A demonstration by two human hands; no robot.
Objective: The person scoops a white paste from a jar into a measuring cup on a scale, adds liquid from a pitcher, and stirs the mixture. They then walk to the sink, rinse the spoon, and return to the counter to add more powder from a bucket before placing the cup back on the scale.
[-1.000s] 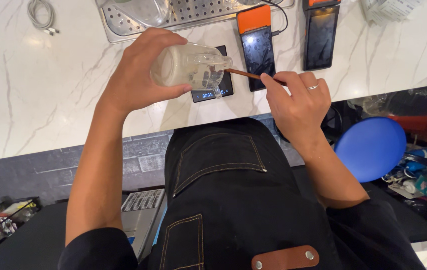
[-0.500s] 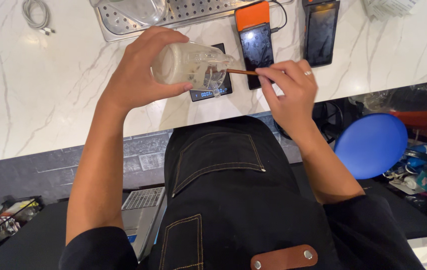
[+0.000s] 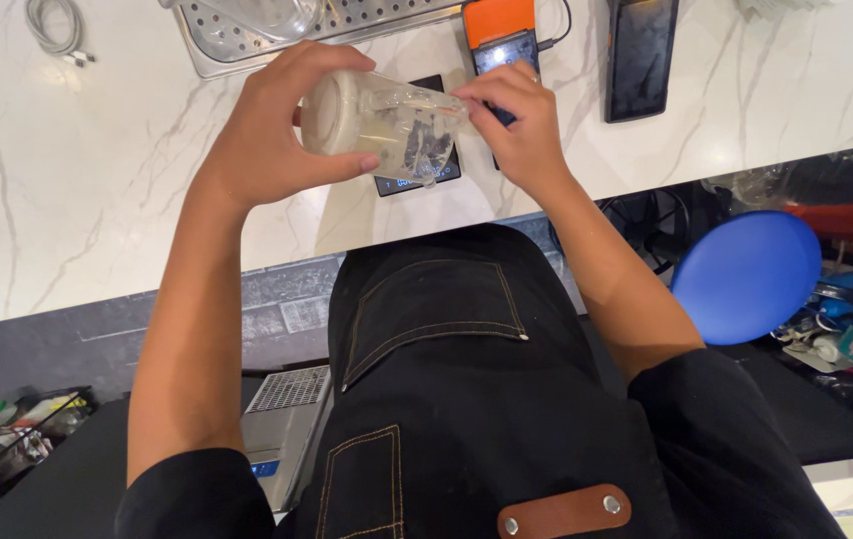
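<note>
White veined marble counter (image 3: 67, 200), metal drip tray (image 3: 247, 45) at its back, dark under-counter shelving (image 3: 47, 349), bright overhead light

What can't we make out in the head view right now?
- Tool in the right hand: hidden by its fingers and the clear cup.
- Scale: mostly covered by the cup that the left hand holds tilted.
- Metal tray: cut off by the top edge.
- Phone: top cut off.
</note>
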